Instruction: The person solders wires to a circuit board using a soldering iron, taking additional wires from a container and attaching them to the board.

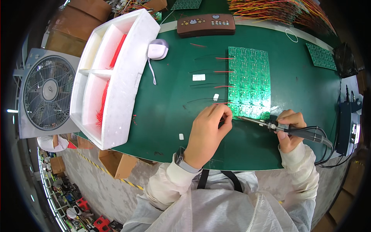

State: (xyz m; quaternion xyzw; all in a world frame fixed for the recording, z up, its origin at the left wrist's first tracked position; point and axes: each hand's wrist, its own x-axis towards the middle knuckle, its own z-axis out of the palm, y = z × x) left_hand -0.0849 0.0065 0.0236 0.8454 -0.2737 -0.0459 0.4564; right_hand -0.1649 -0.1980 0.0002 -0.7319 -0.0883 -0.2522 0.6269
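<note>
1. Left hand (208, 129): fingers curled in and thumb close to them, right at the near-left corner of the green circuit board panel (249, 83). Can't tell what's pinched in there, if anything; the fingertips are mostly hidden.
2. Right hand (291, 127): wrapped around a soldering iron (313, 136), with the tip pointing left at the panel's near edge, just beside the left hand's fingers. So the two hands are apart, with the iron's front end bridging most of the gap.
3. The panel lies flat on the green surface (174, 112), straight ahead of the hands and mostly between them. Red and black wires (224, 71) stick out from its left edge in a row, ahead of the left hand.
4. Little white pieces (199, 77) are scattered ahead and left of the left hand.
5. Farther left of that hand: a white foam box (125, 89) with red wires in its compartments, a small lilac case (157, 50) beside it, and a big fan (49, 91) past that.
6. Well ahead of both hands, a brown case (206, 25); off beyond the right hand, another green panel (321, 57).
</note>
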